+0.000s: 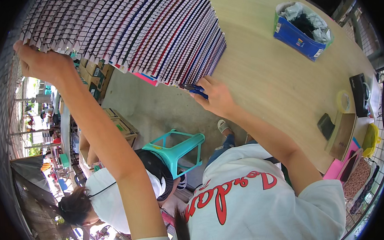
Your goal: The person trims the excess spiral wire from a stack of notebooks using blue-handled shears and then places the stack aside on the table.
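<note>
Wire binding runs along every spine that shows in the tall stack of notebooks point(145, 36), so that part looks done across the visible face. What is left, as far as I can judge, concerns the wire ends at the stack's near edge, where the blue-handled pliers point(198, 91) are; the loops are too small to tell how many ends are finished, and the stack's far part runs out of view.

The right hand point(216, 96) is at the stack's near right corner, its fingers folded round the handles of the pliers, whose nose reaches the spine ends. Its elbow is bent, the forearm slanting up and leftward to that corner. The left arm stretches out, almost straight, to the stack's left end; there the left hand point(44, 64) sits with bent fingers against the edge, though whether they grip or merely steady it I cannot tell.

Right of the stack spreads the worktop point(258, 70), and what bears the stack itself is hidden. A blue box point(298, 40) stands well apart, farther right of the stack.
</note>
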A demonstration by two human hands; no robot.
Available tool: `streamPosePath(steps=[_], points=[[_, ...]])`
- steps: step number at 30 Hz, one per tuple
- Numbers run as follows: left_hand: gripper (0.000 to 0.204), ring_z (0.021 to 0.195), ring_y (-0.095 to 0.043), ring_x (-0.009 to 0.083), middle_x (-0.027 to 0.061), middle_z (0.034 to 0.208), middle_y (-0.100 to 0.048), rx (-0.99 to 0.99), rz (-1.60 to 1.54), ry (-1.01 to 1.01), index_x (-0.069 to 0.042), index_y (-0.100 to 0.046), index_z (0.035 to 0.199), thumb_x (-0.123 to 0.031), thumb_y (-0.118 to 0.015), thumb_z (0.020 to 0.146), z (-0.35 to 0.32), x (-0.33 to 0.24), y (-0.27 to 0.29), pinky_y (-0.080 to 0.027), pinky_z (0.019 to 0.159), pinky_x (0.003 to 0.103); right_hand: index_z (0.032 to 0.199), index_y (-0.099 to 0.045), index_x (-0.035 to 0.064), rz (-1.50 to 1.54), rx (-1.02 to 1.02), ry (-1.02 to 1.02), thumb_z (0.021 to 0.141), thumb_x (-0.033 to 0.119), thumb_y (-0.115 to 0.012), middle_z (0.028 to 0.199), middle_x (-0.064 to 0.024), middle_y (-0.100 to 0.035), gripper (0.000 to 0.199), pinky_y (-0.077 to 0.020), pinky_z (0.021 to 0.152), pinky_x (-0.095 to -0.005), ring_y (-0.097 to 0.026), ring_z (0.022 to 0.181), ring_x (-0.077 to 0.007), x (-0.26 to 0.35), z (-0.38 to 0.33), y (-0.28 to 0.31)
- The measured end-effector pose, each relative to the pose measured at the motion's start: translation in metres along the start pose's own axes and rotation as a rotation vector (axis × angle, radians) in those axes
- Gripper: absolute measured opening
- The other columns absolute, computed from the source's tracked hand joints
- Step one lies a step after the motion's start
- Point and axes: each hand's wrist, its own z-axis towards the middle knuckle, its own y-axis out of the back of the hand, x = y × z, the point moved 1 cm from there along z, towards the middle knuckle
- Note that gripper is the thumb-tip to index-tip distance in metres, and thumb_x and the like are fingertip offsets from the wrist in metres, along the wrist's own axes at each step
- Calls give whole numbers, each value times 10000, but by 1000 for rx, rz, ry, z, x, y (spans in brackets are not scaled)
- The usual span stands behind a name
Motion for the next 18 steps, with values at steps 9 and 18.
streamPosePath(steps=[9,18], points=[[566,1150,-551,283,244,1321,-521,33,101,-122,158,-537,1235,-335,-412,986,6,17,9,-451,1006,369,907,-630,40,58,-37,9,798,265,-745,855,-143,-615,275,-492,677,-407,-631,792,-287,6,1,7],[524,1009,-593,242,203,1162,-618,-18,108,-95,165,-583,1110,-319,-429,983,-3,1,2,-465,926,354,853,-640,12,591,319,-414,833,276,-724,817,-120,-658,278,-489,623,-381,-648,728,-245,-12,23,11]])
